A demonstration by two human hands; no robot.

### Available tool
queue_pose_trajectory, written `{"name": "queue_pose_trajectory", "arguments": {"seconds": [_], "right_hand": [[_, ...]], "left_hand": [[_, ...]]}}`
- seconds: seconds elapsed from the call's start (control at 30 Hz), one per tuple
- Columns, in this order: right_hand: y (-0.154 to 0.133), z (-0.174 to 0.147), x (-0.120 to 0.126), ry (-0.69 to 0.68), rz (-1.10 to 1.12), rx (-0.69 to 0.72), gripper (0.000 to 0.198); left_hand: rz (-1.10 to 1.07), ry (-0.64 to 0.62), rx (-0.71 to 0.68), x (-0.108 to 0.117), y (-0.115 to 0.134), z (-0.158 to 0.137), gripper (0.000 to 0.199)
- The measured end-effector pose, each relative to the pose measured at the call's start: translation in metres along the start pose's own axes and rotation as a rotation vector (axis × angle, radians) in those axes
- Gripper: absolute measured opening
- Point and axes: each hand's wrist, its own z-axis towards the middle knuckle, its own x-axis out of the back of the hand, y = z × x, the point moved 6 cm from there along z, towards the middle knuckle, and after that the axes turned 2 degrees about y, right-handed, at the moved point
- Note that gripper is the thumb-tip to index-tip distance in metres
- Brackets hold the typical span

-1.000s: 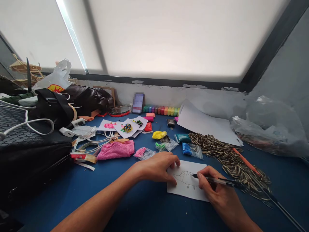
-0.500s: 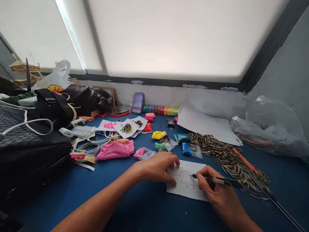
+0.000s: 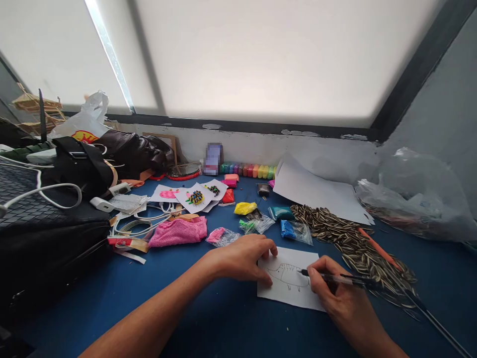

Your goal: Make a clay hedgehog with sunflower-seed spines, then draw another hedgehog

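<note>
A small white sheet of paper (image 3: 278, 295) lies on the blue table, bearing a line drawing of an animal (image 3: 294, 276) with a pointed snout, short legs and small marks along its back. My left hand (image 3: 248, 258) rests on the paper's left edge, thumb and fingers spread apart, holding it down. In my right hand (image 3: 339, 293) is a black pen (image 3: 330, 278), gripped near its tip. The pen's point touches or hovers just above the right part of the animal's back; I cannot tell which.
Sunflower seeds (image 3: 335, 233) are heaped at the right, beside a larger white sheet (image 3: 320, 191). Packets of coloured clay, such as a blue packet (image 3: 294, 231), lie beyond my hands. A pink cloth (image 3: 179, 231), white cables and a black bag (image 3: 44, 248) occupy the left.
My right hand has moved slightly right with the pen, and more small marks show along the animal's back. My left hand has stayed in place.
</note>
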Motion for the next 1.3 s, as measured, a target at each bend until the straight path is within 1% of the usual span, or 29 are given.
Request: {"name": "queue_pose_trajectory", "arguments": {"seconds": [0.23, 0.4, 0.53, 0.77, 0.97, 1.17, 1.3], "right_hand": [[0.0, 0.0, -0.002, -0.011, -0.049, 0.018, 0.031], [-0.009, 0.003, 0.002, -0.039, -0.052, -0.012, 0.031], [-0.015, 0.005, 0.005, -0.039, -0.048, 0.002, 0.031], [-0.015, 0.005, 0.005, -0.026, -0.044, 0.021, 0.03], [-0.015, 0.006, 0.01, -0.023, 0.012, -0.03, 0.031], [-0.014, 0.005, 0.013, 0.003, -0.026, -0.026, 0.029], [-0.013, 0.005, 0.01, -0.023, -0.011, -0.019, 0.031]], "left_hand": [[-0.013, 0.004, 0.003, 0.0, -0.001, 0.0, 0.049], [-0.005, 0.002, -0.008, -0.001, -0.001, 0.0, 0.049], [-0.01, 0.004, -0.004, 0.0, -0.001, 0.0, 0.049], [-0.016, -0.001, -0.002, 0.0, -0.001, 0.0, 0.049], [-0.007, -0.007, 0.005, 0.0, 0.0, 0.0, 0.049], [-0.014, -0.007, 0.005, 0.0, 0.0, 0.0, 0.049], [-0.015, -0.002, -0.003, 0.0, 0.0, 0.0, 0.049]]}}
